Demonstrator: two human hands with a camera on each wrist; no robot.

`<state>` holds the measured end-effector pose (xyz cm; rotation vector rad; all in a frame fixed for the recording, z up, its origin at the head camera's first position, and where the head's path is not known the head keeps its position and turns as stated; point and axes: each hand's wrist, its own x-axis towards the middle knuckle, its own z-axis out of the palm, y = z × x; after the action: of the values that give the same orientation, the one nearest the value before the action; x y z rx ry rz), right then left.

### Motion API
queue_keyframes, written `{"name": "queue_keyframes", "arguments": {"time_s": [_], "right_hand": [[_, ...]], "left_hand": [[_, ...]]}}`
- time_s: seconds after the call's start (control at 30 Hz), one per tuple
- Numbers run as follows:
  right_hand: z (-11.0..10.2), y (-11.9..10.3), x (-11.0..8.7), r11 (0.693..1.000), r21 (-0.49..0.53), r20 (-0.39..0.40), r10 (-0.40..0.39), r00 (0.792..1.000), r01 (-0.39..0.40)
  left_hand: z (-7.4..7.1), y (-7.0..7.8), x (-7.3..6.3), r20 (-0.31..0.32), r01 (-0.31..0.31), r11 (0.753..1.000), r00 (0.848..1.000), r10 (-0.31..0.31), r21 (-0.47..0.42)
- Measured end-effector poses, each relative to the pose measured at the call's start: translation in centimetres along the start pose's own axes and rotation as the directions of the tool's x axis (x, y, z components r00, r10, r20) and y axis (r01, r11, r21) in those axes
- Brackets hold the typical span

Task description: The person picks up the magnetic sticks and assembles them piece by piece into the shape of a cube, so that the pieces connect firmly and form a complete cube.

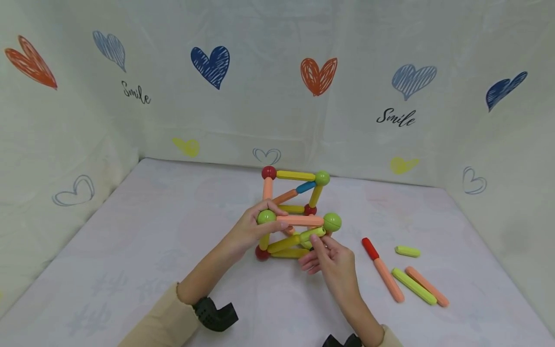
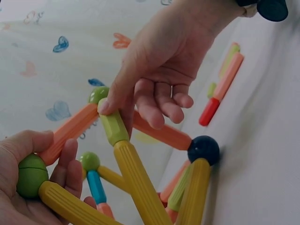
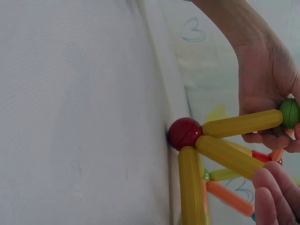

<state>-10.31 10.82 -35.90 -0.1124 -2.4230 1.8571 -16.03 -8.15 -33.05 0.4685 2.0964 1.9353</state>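
A frame of coloured rods and balls stands in the middle of the table. My left hand (image 1: 243, 231) grips its near upper left corner, round a green ball (image 1: 266, 217) and the end of a salmon rod (image 1: 301, 220). That rod runs across to another green ball (image 1: 332, 222). With thumb and fingers, my right hand (image 1: 340, 267) pinches a short lime rod (image 2: 114, 126) just below this right ball. The lime rod is end to end with a yellow rod (image 2: 140, 180), which slants down to a dark red ball (image 3: 185, 133) at the lower left corner.
Right of the frame lie a red and salmon rod (image 1: 383, 272), a long lime rod (image 1: 414, 286), a salmon rod (image 1: 428, 286) and a short lime piece (image 1: 407, 251). A white cloth with printed hearts (image 1: 318, 77) hangs behind the table.
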Motion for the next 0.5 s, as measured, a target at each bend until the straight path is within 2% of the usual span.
{"name": "queue_keyframes", "arguments": {"time_s": [0.33,0.43,0.5], "right_hand": [[-0.3,-0.1,0.3,0.998,-0.061,-0.003,0.034,0.999,-0.034],[-0.8,-0.2,0.5,0.994,-0.101,0.008,0.047,0.999,-0.046],[-1.3,-0.4,0.7,0.986,-0.162,0.036,0.050,0.998,-0.043]], "left_hand": [[-0.2,0.2,0.0,0.019,0.009,1.000,1.000,-0.009,-0.005],[-0.3,0.0,0.0,0.023,0.011,1.000,1.000,-0.011,0.030],[-0.5,-0.1,0.0,0.035,0.005,0.998,0.999,-0.008,0.070]]}}
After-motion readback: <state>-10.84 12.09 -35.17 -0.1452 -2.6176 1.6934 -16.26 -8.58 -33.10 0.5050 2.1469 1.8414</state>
